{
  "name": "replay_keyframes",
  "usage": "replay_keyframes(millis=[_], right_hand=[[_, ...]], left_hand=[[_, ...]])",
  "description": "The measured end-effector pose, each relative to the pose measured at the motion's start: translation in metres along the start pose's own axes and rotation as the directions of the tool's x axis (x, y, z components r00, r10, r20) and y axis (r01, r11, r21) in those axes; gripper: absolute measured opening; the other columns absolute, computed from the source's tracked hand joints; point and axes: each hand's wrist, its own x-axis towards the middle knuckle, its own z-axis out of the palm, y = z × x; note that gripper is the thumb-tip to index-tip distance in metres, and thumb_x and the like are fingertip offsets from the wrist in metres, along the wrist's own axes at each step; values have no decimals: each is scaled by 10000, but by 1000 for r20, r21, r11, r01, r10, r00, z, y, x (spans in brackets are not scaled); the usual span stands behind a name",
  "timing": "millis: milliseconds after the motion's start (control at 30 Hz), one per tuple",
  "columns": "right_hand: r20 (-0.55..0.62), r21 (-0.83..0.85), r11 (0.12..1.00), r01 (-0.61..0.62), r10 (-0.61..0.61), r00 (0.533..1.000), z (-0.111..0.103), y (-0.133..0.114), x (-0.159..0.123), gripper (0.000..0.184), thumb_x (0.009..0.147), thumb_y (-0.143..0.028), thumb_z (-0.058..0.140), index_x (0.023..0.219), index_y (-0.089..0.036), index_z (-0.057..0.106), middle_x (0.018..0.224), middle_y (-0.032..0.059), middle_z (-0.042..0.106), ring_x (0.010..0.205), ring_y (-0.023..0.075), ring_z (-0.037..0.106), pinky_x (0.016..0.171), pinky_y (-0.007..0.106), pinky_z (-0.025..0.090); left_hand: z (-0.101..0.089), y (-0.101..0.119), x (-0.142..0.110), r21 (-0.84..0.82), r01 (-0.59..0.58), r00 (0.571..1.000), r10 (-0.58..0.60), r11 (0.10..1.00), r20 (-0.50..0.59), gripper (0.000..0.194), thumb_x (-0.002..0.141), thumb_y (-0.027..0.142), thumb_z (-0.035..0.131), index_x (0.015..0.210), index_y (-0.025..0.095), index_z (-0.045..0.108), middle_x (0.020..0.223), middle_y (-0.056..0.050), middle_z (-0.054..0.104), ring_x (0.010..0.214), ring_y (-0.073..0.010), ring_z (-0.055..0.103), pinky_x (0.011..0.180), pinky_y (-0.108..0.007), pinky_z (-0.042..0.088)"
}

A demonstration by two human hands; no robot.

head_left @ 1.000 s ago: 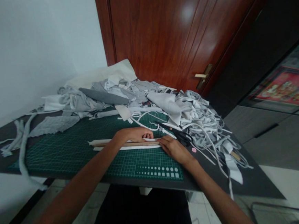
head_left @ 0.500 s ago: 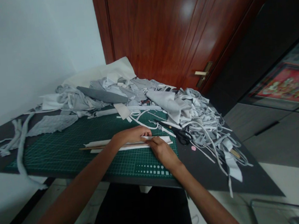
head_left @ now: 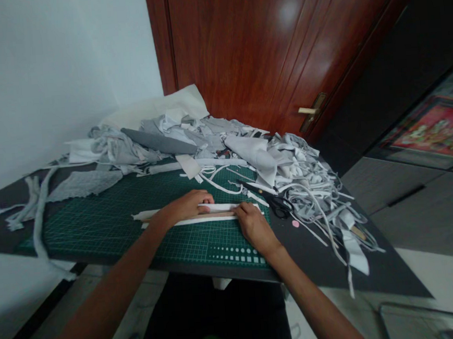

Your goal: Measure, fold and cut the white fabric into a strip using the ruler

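A long white fabric strip point(head_left: 210, 215) lies across the green cutting mat point(head_left: 97, 226), folded around a thin wooden stick point(head_left: 150, 221). My left hand point(head_left: 186, 205) curls over the strip's left part. My right hand point(head_left: 253, 227) presses its fingertips on the right end, close to the black-handled scissors point(head_left: 279, 206). The stick shows only as a narrow brown line, and the hands hide parts of the strip.
A heap of grey and white fabric scraps point(head_left: 302, 184) covers the table's far right side, with more cloth point(head_left: 115, 152) at the back. A small pink piece point(head_left: 295, 223) lies on the dark tabletop. A wooden door point(head_left: 264, 46) stands behind.
The white strip now covers more of the wooden stick, and its left end no longer sticks out. Both hands have shifted along the strip, and the view has moved slightly.
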Motion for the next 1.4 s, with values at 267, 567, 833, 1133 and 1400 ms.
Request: replay_keyframes(millis=[267, 567, 833, 1133, 1400], right_hand=[[-4, 106, 979, 172, -173, 985, 6, -26, 12, 430, 1006, -41, 500, 1355, -238, 653, 1152, 76, 658, 1103, 226, 586, 1034, 339, 489], [-95, 216, 971, 105, -86, 992, 19, -25, 10, 486, 936, 60, 445, 1266, -169, 718, 1141, 106, 681, 1111, 241, 591, 1037, 353, 490], [-115, 276, 953, 126, -97, 989, 14, -22, -18, 569, 917, 74, 442, 1317, -239, 699, 1082, 87, 677, 1050, 243, 600, 967, 396, 542], [-167, 289, 950, 118, -71, 983, 17, -22, -33, 641, 860, 118, 434, 1297, -257, 714, 1065, 76, 677, 1037, 237, 615, 933, 391, 559], [-134, 288, 953, 90, -53, 990, 15, -21, -39, 562, 878, 96, 454, 1257, -213, 730, 1069, 92, 673, 1006, 238, 611, 913, 385, 550]], left_hand=[[9, -8, 0, -88, -26, 998, 20, 996, -59, 345, 865, 508, 631, 945, 175, 675, 884, -13, 616, 776, -156, 538, 706, -248, 413], [9, -7, -1, -98, -60, 994, 50, 993, -98, 278, 896, 454, 612, 910, 186, 684, 884, -10, 659, 825, -167, 588, 752, -250, 430], [17, -2, -5, -36, -68, 985, 61, 997, -163, 144, 922, 309, 600, 902, 186, 673, 906, -26, 660, 887, -177, 609, 822, -267, 429], [12, -2, -1, 48, -55, 995, 59, 997, -87, 74, 919, 209, 569, 922, 194, 641, 917, -14, 660, 885, -171, 611, 821, -254, 448], [17, 10, -5, 182, 24, 993, -3, 983, -117, 105, 933, 170, 543, 988, 202, 626, 1003, -44, 623, 992, -211, 572, 937, -328, 450]])
